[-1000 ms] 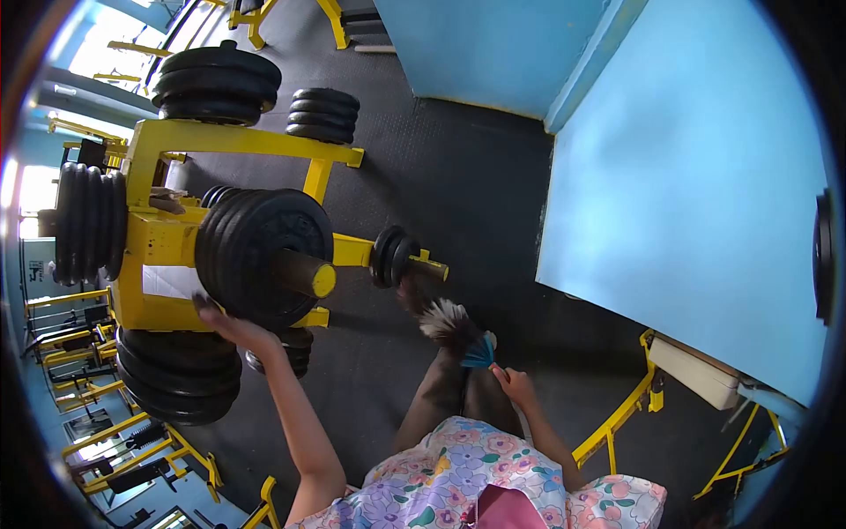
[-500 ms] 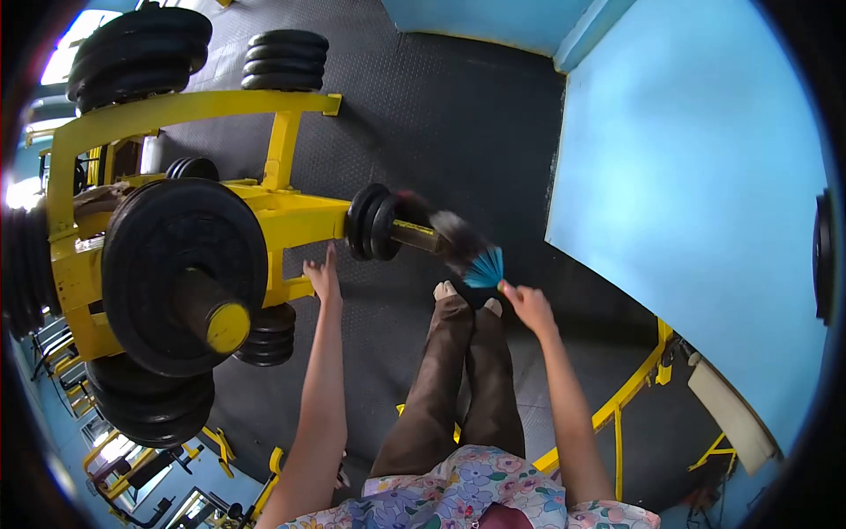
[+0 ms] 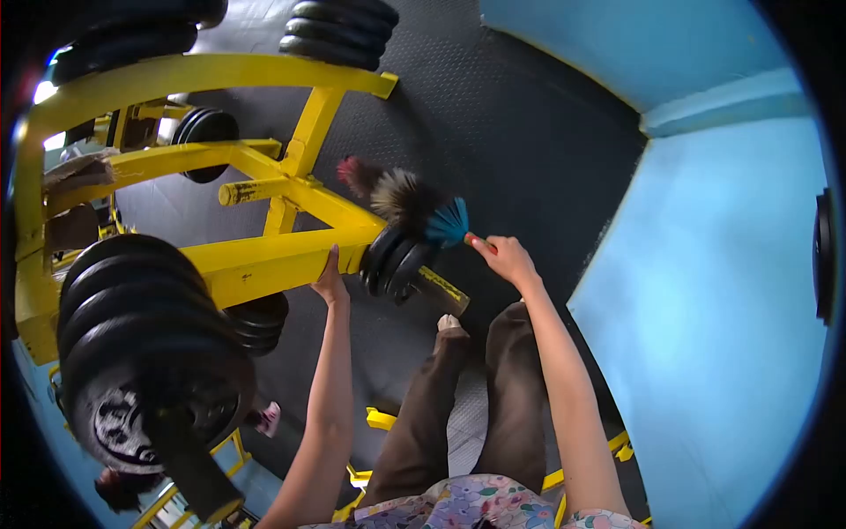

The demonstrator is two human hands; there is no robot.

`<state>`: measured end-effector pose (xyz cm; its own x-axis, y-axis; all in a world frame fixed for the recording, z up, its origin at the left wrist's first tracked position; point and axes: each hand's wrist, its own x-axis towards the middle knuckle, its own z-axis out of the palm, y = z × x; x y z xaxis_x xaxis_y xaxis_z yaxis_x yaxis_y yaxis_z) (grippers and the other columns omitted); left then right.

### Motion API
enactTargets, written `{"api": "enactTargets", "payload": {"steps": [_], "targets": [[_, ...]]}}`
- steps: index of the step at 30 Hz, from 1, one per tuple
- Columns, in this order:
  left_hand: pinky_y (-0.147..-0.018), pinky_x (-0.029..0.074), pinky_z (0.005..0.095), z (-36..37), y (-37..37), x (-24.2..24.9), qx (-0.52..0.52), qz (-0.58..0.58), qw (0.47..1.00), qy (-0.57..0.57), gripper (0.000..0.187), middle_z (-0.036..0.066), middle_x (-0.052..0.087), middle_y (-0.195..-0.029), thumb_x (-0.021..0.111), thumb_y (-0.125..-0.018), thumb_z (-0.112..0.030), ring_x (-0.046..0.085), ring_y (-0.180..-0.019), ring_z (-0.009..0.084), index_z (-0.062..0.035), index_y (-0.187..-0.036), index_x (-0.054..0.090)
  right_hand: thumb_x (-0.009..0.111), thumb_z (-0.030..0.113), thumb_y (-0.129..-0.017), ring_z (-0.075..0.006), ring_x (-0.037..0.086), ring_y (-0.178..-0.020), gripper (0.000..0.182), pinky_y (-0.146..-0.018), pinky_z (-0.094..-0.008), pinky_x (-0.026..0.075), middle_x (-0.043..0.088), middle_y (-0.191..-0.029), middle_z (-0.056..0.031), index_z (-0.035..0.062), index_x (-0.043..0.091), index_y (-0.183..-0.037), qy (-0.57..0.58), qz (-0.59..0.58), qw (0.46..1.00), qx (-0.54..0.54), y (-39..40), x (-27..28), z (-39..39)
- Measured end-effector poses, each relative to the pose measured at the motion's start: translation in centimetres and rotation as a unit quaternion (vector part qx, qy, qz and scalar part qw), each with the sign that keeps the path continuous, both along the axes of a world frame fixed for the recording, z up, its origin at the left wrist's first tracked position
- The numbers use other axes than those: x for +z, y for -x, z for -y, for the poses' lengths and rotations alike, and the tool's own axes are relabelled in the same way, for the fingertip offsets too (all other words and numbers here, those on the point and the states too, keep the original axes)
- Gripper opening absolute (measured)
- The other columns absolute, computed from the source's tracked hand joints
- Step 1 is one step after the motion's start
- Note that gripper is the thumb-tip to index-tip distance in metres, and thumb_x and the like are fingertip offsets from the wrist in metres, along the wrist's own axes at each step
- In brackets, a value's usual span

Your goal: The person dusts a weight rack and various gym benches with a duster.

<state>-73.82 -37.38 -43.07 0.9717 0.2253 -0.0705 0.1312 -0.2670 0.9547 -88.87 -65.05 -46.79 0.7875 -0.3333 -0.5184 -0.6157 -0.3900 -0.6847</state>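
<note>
Gripping the short handle of a feather duster [image 3: 414,204], the fingers of the right hand [image 3: 504,257] are curled shut around its near end, just behind the blue collar of feathers. The duster's long axis runs from the hand up and to the left in the view, with the blue feathers nearest the fingers, then a pale-and-dark tuft, then a reddish tip pointing away from the person toward the yellow frame [image 3: 264,256]. Its feathers lie over the small black weight plates [image 3: 395,261] on the frame's near peg, touching or just above them; which of the two cannot be told. The right arm is stretched forward, nearly straight, with the wrist bent slightly inward. The left hand [image 3: 330,284] rests against the end of the thick yellow bar, its fingers extended flat and together, closed on nothing, and the left arm reaches up, nearly straight, from the lower edge of the view. Larger black plates [image 3: 141,353] sit stacked on a peg at lower left, well apart from the duster. Below, brown trouser legs stand on the dark rubber floor [image 3: 529,132] beside a blue wall [image 3: 731,309].
</note>
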Motion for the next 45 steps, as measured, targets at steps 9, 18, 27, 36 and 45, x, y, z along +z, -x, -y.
{"api": "enactTargets", "payload": {"steps": [9,18,27,36,45], "targets": [[-0.083,0.042,0.032,-3.3,-0.4,-6.7,-0.009,0.258,0.965,-0.042,0.04,0.008,0.054,-0.104,0.065,-0.078,-0.02,0.052,-0.094,0.0186,-0.0011,-0.109,0.048,0.044,0.052,-0.083,-0.0344,0.059,-0.067,0.053,-0.059,-0.041,0.045,0.059,-0.066,-0.018,0.0024,0.06,-0.07,-0.068,-0.049,0.987,0.139,-4.7,-11.1,-0.4],[-0.086,0.041,0.0338,-1.9,-0.9,-5.5,0.031,0.266,0.962,-0.045,0.047,0.01,0.05,-0.109,0.06,-0.08,-0.028,0.051,-0.097,0.0212,-0.0006,-0.114,0.043,0.04,0.045,-0.088,-0.0287,0.06,-0.059,0.045,-0.056,-0.0369,0.048,0.058,-0.061,-0.0141,0.0045,0.058,-0.081,0.0,0.012,0.98,0.2,-3.4,-16.7,0.0],[-0.081,0.044,0.0327,0.7,-1.5,-4.5,0.075,0.275,0.957,0.056,0.055,0.014,0.05,-0.109,0.064,-0.076,-0.028,0.053,-0.096,0.024,0.0031,-0.116,0.042,0.041,0.043,-0.088,-0.0287,0.057,-0.051,0.044,-0.049,-0.0372,0.044,0.054,-0.056,-0.0177,0.0011,0.054,-0.08,0.01,0.16,0.967,0.201,-3.6,-21.1,-2.8],[-0.087,0.042,0.0317,-3.5,-1.5,-8.4,0.017,0.268,0.963,-0.006,0.065,0.014,0.048,-0.116,0.052,-0.08,-0.047,0.05,-0.104,0.0222,-0.0029,-0.125,0.036,0.043,0.041,-0.088,-0.018,0.047,-0.045,0.044,-0.046,-0.0322,0.037,0.05,-0.053,-0.012,0.0004,0.056,-0.081,-0.056,0.16,0.976,0.134,0.9,-19.9,-4.1],[-0.093,0.037,0.039,-9.8,6.6,-24.5,-0.101,0.16,0.981,0.052,0.056,0.013,0.051,-0.116,0.059,-0.078,-0.038,0.05,-0.107,0.0275,-0.0058,-0.121,0.043,0.046,0.042,-0.087,-0.0146,0.043,-0.046,0.044,-0.047,-0.0312,0.035,0.048,-0.052,-0.0093,0.0009,0.058,-0.081,-0.048,0.007,0.997,0.054,13.0,-23.6,-2.4]]}}
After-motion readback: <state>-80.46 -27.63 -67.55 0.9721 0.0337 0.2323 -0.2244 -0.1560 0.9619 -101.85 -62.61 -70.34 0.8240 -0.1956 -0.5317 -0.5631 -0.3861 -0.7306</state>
